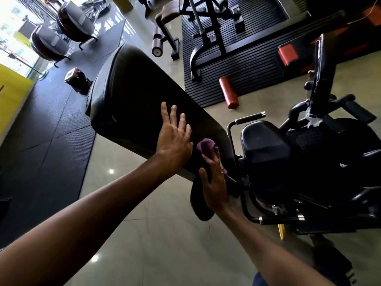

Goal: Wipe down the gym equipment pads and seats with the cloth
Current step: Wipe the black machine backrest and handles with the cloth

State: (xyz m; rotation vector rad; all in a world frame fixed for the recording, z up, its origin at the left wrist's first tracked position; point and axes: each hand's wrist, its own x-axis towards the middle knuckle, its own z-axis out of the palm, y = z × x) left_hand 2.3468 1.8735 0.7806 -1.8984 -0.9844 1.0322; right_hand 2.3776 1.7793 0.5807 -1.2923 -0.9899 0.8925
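A long black bench pad point(140, 93) slants from the upper left down to the middle of the view. My left hand point(175, 137) rests flat on its near end with the fingers spread. Just to the right, my right hand point(214, 182) presses a purple cloth point(206, 145) against the pad's lower end, fingers laid over the cloth; a dark part of the cloth hangs down below the pad's edge. A smaller black seat pad point(266, 141) sits right of the cloth.
The seat's machine frame with a chrome handle point(249, 117) fills the right side. A red roller pad point(228, 92) lies on a ribbed black mat behind. Another bench with brown pads point(169, 11) stands farther back. Rubber flooring point(47, 141) covers the left, tiles below.
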